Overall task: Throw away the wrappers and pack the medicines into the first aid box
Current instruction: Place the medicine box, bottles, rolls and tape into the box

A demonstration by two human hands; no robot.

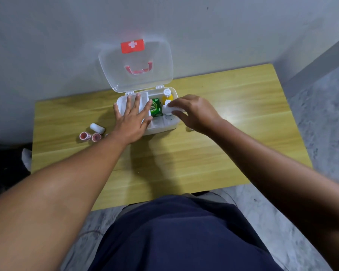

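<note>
Currently the first aid box (160,128) sits open at upper centre on the table (184,153). Left hand (132,122) rests flat, fingers spread, on its left tray (144,96). Right hand (196,112) pinches a small white item (167,108) over its right side.

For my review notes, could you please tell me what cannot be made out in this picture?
1. Head view: the white item, mostly covered by the right hand's fingers; its kind is unclear.
2. Head view: the first aid box's left compartment, covered by the flat left hand.
3. Head view: the green carton's label, too small to read.
</note>
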